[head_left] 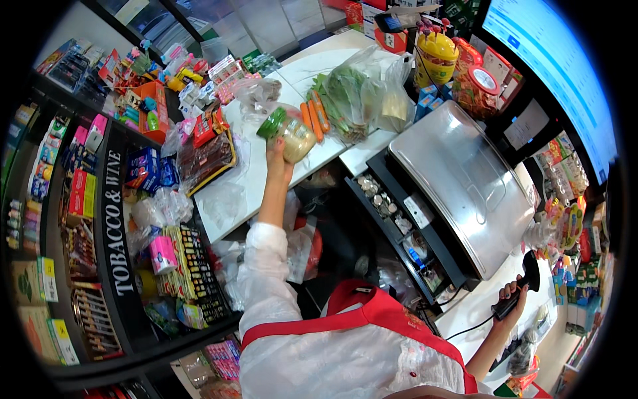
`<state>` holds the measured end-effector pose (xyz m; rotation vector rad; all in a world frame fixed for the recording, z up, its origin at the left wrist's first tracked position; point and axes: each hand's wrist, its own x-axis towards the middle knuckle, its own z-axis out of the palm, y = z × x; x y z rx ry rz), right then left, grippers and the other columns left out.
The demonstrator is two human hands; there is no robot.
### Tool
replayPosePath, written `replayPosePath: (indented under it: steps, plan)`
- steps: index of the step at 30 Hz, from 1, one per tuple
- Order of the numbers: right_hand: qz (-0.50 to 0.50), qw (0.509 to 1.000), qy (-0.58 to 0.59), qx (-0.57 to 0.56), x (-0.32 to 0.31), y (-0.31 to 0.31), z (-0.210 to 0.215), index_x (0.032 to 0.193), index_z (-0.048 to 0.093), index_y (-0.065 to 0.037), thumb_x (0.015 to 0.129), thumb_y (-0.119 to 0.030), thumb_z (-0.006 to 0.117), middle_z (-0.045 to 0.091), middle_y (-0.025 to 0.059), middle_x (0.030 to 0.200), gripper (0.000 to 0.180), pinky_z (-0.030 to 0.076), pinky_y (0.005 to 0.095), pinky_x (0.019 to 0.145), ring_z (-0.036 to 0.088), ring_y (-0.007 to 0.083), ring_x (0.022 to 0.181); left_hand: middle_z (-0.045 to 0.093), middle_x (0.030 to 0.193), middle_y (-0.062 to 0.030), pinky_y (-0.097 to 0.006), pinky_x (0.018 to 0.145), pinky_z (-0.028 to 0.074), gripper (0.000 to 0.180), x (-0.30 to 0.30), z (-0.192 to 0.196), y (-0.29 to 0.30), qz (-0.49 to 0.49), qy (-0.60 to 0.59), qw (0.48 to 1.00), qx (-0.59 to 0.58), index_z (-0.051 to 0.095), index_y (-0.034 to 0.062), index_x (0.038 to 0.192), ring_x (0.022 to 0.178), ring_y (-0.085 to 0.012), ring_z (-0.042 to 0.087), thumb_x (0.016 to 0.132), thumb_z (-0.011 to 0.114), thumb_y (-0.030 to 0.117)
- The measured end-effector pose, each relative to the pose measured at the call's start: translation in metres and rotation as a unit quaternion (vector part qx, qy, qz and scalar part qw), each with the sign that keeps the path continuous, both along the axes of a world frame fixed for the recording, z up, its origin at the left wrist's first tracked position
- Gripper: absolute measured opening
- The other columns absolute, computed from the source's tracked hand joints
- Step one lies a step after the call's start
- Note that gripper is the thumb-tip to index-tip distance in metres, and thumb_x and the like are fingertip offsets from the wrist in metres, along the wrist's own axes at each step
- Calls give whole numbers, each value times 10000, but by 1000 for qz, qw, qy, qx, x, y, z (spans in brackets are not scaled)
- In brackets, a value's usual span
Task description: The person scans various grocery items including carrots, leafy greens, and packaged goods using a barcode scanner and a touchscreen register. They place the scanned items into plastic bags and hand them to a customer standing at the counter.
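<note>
At frame centre-top, a jar (287, 131) is clasped by the left hand (278, 156) above the white counter (256, 189) edge, carrots (315, 114) just beside. At lower right, a scanner (520, 287) is gripped by the right hand (510, 297); its cable is partly hidden.

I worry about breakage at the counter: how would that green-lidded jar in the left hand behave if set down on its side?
The jar looks round-bodied, so on its side it would probably roll on the smooth white counter. It seems full of pale contents, so likely heavy for its size. It looks clear, possibly glass; the left hand should grip firmly.
</note>
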<state>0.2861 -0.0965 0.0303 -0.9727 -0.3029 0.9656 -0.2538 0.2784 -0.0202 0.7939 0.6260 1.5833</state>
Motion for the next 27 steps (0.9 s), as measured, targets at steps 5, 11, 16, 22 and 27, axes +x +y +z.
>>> replayPosePath:
  steps: [5,11,16,22,27]
  plan:
    - [-67,997,-27,-27,-8,2,13,1174,445,10,953,-309,473,410,8,732,389,344,219,552,393,85,610,508,1230,-63,-394,934,453,636,1,23,141,34,-14,999,17,398,81,1261,1099,-201,516,747,752,201]
    - [-122,986,-71,-90,-22,-14,13,1179,463,-3,946,-320,483,418,5,733,394,334,226,558,396,88,613,514,1194,-138,-367,864,477,746,-7,-15,267,233,157,957,-72,368,8,1231,1025,-241,554,666,814,205]
    - [-136,980,-60,-135,-38,12,6,1173,469,5,939,-324,494,426,10,733,404,328,226,554,403,92,606,563,1134,-185,-414,897,443,880,-65,-85,337,357,347,864,-79,455,-16,1179,1026,-329,558,519,862,397]
    - [-258,945,-44,-197,-55,-22,-14,979,545,-60,908,-283,547,431,-20,658,233,323,210,462,408,76,538,526,1188,-179,-462,888,434,704,16,-65,352,101,858,502,-43,529,-15,1161,985,-336,572,713,659,512]
    - [-226,945,-61,-227,-61,51,29,998,486,-44,867,-173,563,519,43,682,199,439,287,513,517,145,555,527,1188,-179,-457,880,441,683,6,-82,349,151,801,567,-119,526,-15,1165,987,-333,572,727,657,493]
